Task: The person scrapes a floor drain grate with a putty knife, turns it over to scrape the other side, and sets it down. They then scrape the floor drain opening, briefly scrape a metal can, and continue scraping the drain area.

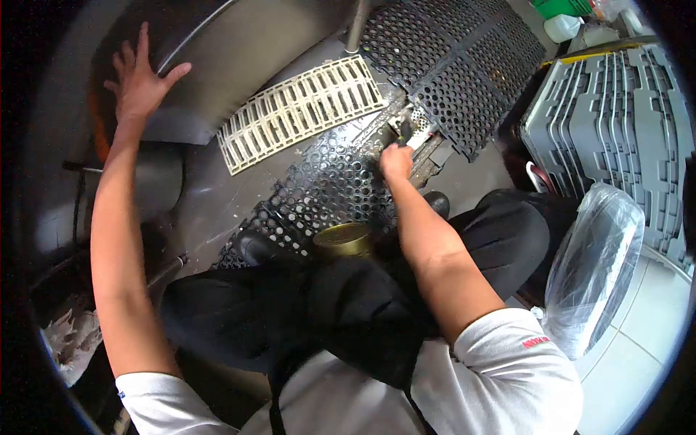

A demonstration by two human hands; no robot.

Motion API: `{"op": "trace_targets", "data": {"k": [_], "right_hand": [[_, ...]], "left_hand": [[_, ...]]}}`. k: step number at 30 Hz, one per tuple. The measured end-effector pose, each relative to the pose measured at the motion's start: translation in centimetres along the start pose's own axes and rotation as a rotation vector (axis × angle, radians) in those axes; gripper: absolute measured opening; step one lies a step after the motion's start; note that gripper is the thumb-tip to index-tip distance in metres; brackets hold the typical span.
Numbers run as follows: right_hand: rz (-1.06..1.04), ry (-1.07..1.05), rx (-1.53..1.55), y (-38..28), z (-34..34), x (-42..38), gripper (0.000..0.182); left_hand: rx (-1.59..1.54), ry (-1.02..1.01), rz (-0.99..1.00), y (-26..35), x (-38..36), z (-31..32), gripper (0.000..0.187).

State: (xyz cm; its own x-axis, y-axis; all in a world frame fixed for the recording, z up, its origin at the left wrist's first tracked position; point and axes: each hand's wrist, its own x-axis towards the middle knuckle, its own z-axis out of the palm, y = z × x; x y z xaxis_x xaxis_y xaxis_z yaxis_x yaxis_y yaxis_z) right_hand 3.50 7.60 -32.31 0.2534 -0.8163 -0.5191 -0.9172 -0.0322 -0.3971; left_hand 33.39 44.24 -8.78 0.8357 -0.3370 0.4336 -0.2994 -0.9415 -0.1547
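My left hand (pixel 139 85) is open, fingers spread, up against the dark metal surface (pixel 239 54) at the upper left. My right hand (pixel 396 161) is closed around a dark-handled tool (pixel 405 132), reaching down at the floor drain channel (pixel 433 154); I cannot tell what kind of tool it is. Just beyond it a white perforated piece (pixel 419 118) sits in the channel. A cream slotted drain grate (pixel 301 109) lies lifted out on the floor to the left of that hand. Between my knees stands a gold-coloured tin (pixel 342 238).
Black perforated rubber mats (pixel 467 90) cover the floor ahead, and a wet one (pixel 330 181) lies below the grate. Grey stacked crates (pixel 612 119) stand at the right, with a clear plastic bag (pixel 594 268) beside my leg. A metal leg (pixel 356 29) rises behind the grate.
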Motion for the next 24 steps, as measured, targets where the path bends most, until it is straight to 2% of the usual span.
{"op": "trace_targets", "data": {"k": [2,6,8,12,14,18,20,21,24], "right_hand": [[-0.055,-0.070,-0.277,2.0,-1.1,-0.1,0.043],[-0.215,-0.089,-0.628,6.0,-3.4,4.4,0.033],[-0.241,-0.096,-0.900,6.7,-6.1,5.8,0.034],[-0.184,-0.172,-0.966,7.6,-7.7,8.2,0.036],[-0.206,-0.209,-1.063,6.6,-8.6,7.6,0.038],[-0.117,-0.249,-1.059,2.5,-11.4,5.8,0.038],[-0.241,-0.267,-1.143,2.4,-12.0,9.0,0.037],[-0.363,-0.209,-1.254,1.8,-12.2,10.5,0.038],[-0.494,-0.131,-1.200,-0.8,-14.3,12.2,0.032]], "left_hand": [[-0.012,0.017,-0.002,0.0,0.1,0.2,0.118],[-0.015,0.019,0.002,-0.4,0.0,0.4,0.116],[-0.035,0.041,-0.001,-0.3,-0.1,0.5,0.115],[-0.041,0.070,0.010,-0.3,-0.1,0.4,0.114],[-0.076,0.090,0.030,0.0,-0.3,0.2,0.116],[-0.053,0.086,0.015,0.0,-0.2,0.1,0.116],[-0.035,0.079,0.008,-0.2,-0.2,0.3,0.117],[-0.044,0.084,0.011,-0.4,-0.1,0.5,0.117],[-0.073,0.086,0.017,-0.4,-0.4,1.0,0.117]]}}
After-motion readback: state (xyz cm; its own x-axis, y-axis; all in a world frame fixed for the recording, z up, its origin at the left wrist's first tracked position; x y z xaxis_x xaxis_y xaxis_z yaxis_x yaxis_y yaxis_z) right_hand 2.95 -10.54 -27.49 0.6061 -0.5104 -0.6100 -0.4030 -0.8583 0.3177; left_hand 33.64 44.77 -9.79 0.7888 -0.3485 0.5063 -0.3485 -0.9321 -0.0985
